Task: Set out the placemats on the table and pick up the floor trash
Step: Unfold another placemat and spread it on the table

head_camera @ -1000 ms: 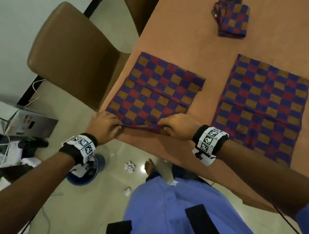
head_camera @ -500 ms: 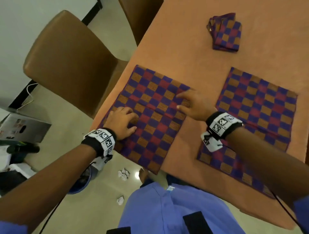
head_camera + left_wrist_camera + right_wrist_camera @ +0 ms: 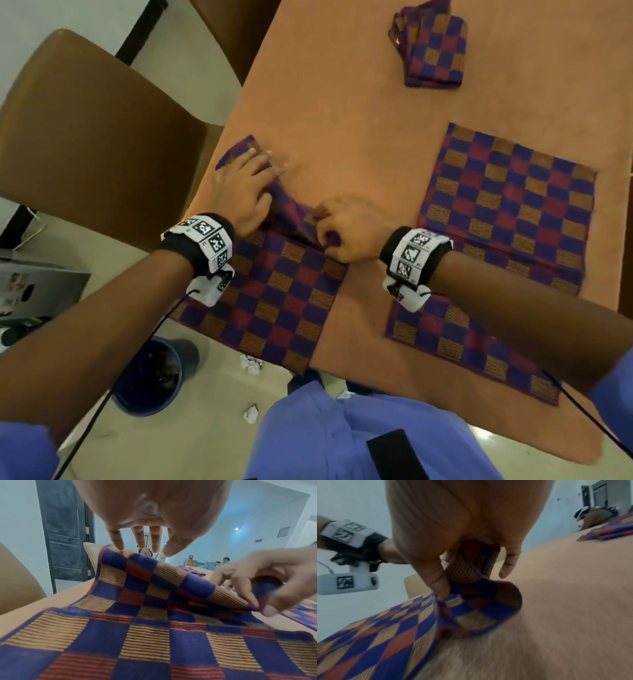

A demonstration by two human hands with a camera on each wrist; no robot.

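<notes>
The blue, red and orange checkered cloth placemat [image 3: 274, 301] you are working on lies at the near left corner of the orange-brown table [image 3: 359, 113], its near edge hanging past the table's rim. Your left forearm and wristband cover part of it in the head view, and your hands hide the raised fold between them.

Only the left wrist view shows that fold from the side: the far half of the placemat [image 3: 145, 588] arches up off the table. The right wrist view is blurred, yet it shows the cloth bunched and curled [image 3: 479, 601] under your fingers.

Your left hand [image 3: 245, 192] lies with fingers straight and spread, its tips pressing the placemat's far corner down. Your right hand [image 3: 349, 229] has its fingers curled, pinching the placemat's right edge between thumb and fingers.

A second checkered placemat [image 3: 496, 246] lies flat to the right of the first one, your right forearm covering its near part. A folded stack of checkered placemats [image 3: 435, 48] sits beyond it. Two crumpled white paper scraps [image 3: 251, 361] lie on the floor below the first placemat's near edge, beside a blue bin [image 3: 150, 377].
</notes>
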